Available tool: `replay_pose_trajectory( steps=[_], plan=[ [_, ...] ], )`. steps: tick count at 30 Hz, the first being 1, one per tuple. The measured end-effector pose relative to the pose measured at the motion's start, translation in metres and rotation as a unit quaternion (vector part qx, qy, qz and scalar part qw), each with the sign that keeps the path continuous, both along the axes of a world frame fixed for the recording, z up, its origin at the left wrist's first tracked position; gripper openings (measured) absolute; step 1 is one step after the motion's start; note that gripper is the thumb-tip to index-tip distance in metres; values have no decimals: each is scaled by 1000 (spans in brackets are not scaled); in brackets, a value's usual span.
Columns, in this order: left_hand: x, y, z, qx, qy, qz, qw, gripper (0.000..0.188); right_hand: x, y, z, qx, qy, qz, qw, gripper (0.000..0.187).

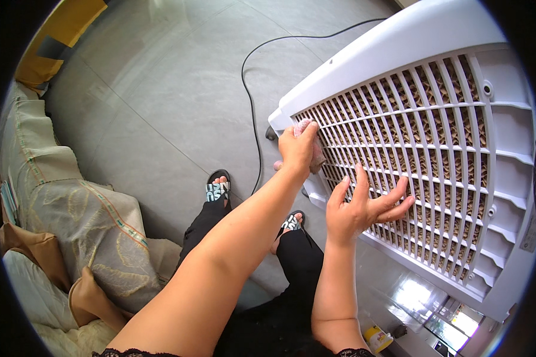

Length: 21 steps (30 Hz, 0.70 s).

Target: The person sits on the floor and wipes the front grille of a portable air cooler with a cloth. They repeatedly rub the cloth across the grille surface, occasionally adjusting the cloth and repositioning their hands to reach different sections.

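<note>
Cloth (307, 128), pink and bunched, sat pressed against the upper left corner of the white grille (435, 149), closed in the grip of the left hand (296, 149). Its slats ran long from that corner toward the right. Right hand (363, 205) lay just below, fingers spread flat on the grille, holding nothing. Cord (253, 89) trailed over the floor (161, 89).

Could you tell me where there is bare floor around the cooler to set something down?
The widest free patch is the grey floor between the draped sofa and the black cable. It is crowded by the white cooler, where the left hand presses a pink cloth, the right hand rests on the grille, and both feet stand.
</note>
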<state>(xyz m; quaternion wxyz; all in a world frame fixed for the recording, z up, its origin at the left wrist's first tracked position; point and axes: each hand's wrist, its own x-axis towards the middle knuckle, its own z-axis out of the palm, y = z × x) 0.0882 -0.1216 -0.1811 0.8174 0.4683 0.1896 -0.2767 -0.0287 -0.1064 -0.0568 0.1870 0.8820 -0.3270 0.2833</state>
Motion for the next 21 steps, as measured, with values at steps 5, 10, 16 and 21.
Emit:
replay_pose_trajectory(
  steps=[5,10,16,21],
  plan=[
    [20,5,27,-39,-28,62,997,19,-2,-1,0,2,3,-4,1000,22],
    [14,8,22,15,-41,-83,996,15,1,0,1,6,-3,-1,1000,22],
    [22,8,40,29,-77,-10,997,13,2,0,2,13,-5,6,1000,21],
    [20,15,30,-1,-92,-107,990,12,1,0,2,16,-4,3,1000,21]
  ],
)
